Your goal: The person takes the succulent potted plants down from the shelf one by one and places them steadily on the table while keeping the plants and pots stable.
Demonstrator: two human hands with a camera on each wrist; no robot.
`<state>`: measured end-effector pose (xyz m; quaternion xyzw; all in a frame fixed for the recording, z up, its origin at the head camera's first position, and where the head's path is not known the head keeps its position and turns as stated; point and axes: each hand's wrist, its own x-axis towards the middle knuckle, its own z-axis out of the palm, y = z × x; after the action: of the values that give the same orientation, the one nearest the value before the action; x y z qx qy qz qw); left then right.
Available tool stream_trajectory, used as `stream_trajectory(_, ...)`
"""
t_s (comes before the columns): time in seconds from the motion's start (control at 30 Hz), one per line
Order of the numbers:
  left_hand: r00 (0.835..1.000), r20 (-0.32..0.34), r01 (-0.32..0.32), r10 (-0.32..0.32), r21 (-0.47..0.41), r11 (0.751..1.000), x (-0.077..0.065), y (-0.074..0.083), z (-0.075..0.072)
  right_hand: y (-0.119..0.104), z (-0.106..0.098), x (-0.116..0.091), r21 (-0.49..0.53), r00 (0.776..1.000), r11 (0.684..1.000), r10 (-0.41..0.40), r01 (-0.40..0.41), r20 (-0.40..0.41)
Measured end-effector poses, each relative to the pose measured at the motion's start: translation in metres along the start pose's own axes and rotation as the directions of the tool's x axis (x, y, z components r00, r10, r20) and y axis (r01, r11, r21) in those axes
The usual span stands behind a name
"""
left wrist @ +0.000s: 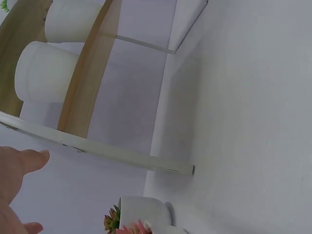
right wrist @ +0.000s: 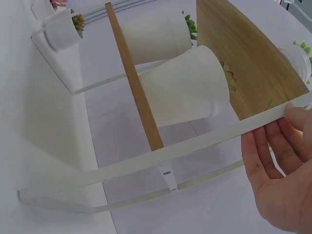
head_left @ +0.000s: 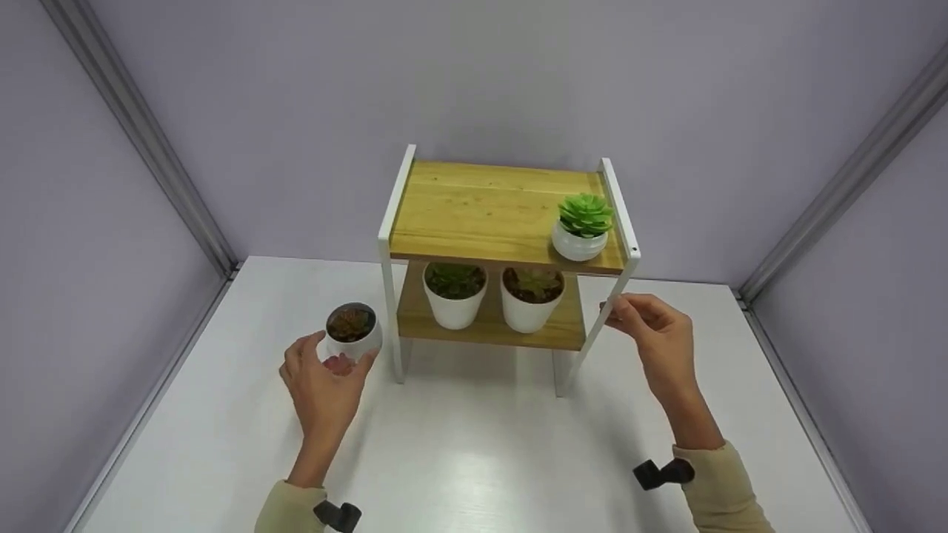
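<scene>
A white-framed rack [head_left: 398, 191] with two wooden boards stands on the white table [head_left: 474, 444]. Just left of the rack, two small potted succulents sit close together on the table: a white pot [head_left: 359, 346] with a reddish-brown plant, and, nearer the person, a pink succulent [head_left: 339, 364] whose own pot is mostly hidden in the head view.

The left hand [head_left: 326, 389] is over this pair, left of the rack, its thumb and fingers spread wide with a broad gap between them. Whether any fingertip touches a pot is hard to say from these angles.

At the rack's right side, the right hand [head_left: 659, 337] grips the front right post [right wrist: 195, 145], thumb on one face and fingers against the other, a narrow hold.

On the rack's upper board [head_left: 474, 215], near its right front corner, rests a rounded white pot [head_left: 580, 243] with a bright green succulent [head_left: 585, 215]. Two taller white pots, the left one [head_left: 455, 311] and the right one [head_left: 527, 314], stand side by side on the rack's lower board [head_left: 489, 326], each holding a plant.
</scene>
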<state>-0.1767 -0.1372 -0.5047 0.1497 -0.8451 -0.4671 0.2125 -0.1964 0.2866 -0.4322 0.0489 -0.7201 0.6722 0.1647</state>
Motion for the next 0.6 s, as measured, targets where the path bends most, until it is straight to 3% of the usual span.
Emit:
stream_trajectory(0.17, 0.999, 0.04, -0.019, 0.02, -0.011, 1.0, 0.001, 0.013, -0.003, -0.004, 0.001, -0.002, -0.003, 1.0, 1.0, 0.008, -0.008, -0.006)
stream_trajectory(0.37, 0.992, 0.065, -0.111, 0.113, -0.031, 0.993, 0.004, 0.022, -0.004, -0.012, -0.001, -0.006, 0.007, 1.0, 1.0, -0.001, 0.001, -0.02)
stream_trajectory(0.6, 0.962, 0.177, -0.196, 0.207, -0.079, 0.977, 0.011, 0.027, -0.005, -0.033, -0.002, -0.016, -0.046, 0.997, 0.999, -0.003, -0.001, -0.075)
